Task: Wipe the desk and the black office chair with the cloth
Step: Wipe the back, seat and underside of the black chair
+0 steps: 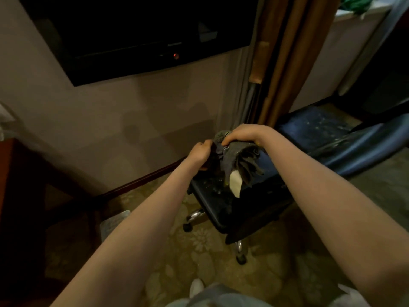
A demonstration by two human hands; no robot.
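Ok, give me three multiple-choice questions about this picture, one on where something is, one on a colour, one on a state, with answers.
1. Where is the cloth?
A) on the desk
B) over the black office chair
C) on the carpet

2. What colour is the small light on the television?
A) green
B) blue
C) red

3. How is the cloth?
A) spread flat
B) bunched up
C) folded square

Answers:
1 B, it hangs above the chair.
2 C, a red dot glows on its lower frame.
3 B, it is crumpled between the left grip and right grip.
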